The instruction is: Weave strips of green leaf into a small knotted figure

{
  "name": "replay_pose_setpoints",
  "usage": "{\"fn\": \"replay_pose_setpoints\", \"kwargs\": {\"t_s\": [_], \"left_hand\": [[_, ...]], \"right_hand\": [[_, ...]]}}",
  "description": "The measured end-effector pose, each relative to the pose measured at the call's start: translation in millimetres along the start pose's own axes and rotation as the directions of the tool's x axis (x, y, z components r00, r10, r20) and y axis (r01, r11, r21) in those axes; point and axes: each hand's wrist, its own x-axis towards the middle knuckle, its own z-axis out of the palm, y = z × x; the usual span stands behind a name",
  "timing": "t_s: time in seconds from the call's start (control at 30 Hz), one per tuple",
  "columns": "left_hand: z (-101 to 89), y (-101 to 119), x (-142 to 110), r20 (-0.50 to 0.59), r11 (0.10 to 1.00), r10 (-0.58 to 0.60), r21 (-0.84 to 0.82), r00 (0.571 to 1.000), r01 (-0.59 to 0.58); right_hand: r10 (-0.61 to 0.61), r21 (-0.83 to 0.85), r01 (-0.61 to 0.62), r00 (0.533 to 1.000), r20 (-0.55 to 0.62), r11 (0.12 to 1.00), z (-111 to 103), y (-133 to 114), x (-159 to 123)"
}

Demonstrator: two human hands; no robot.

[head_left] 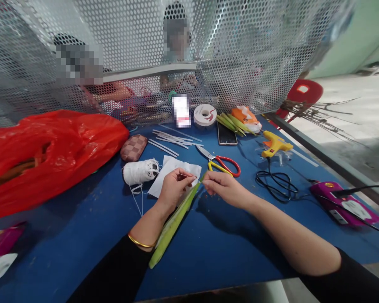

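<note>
My left hand [177, 187] is closed in a pinch, thumb against forefinger, over a white paper sheet [159, 181]. My right hand [222, 185] also pinches, a short way to the right. A thin pale thread seems to run between the two sets of fingertips, too fine to follow fully. A long green folded leaf [173, 229] slants beneath the hands, from my left wrist up to the fingertips. Left of the paper lies a spool of white thread [140, 170], with loose strands trailing toward my left wrist. Scissors with red and yellow handles [229, 163] lie open just beyond my right hand.
On the blue table [227, 256] are white glue sticks [170, 139], a ribbon roll [205, 114], a phone [226, 134], green leaves [233, 123], a yellow glue gun [275, 144] and a purple power strip [344, 204]. A red bag [57, 155] fills the left. People sit behind a perforated screen [129, 38].
</note>
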Motion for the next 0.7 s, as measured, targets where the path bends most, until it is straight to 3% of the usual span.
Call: {"fn": "replay_pose_setpoints", "kwargs": {"t_s": [0.1, 0.4, 0.57, 0.7], "left_hand": [[3.0, 2.3, -2.8, 0.038, 0.997, -0.011, -0.073, 0.999, 0.014], [4.5, 5.2, -7.0, 0.112, 0.992, 0.041, -0.124, 0.993, -0.027], [3.4, 4.0, -5.8, 0.114, 0.99, 0.012, -0.14, 0.993, 0.004], [5.1, 5.7, -5.5, 0.047, 0.996, 0.071, -0.063, 0.996, -0.068]], "right_hand": [[0.055, -0.01, -0.055, 0.996, -0.07, 0.998, 2.6, 8.9, 2.5], [0.049, -0.032, -0.052, 0.995, -0.088, 0.998, 6.5, 8.3, 3.2], [0.079, 0.106, -0.069, 0.993, -0.089, 0.992, 7.4, 12.5, 4.9], [0.123, 0.22, -0.097, 0.987, -0.106, 0.971, 10.4, 13.0, 5.7]]}}
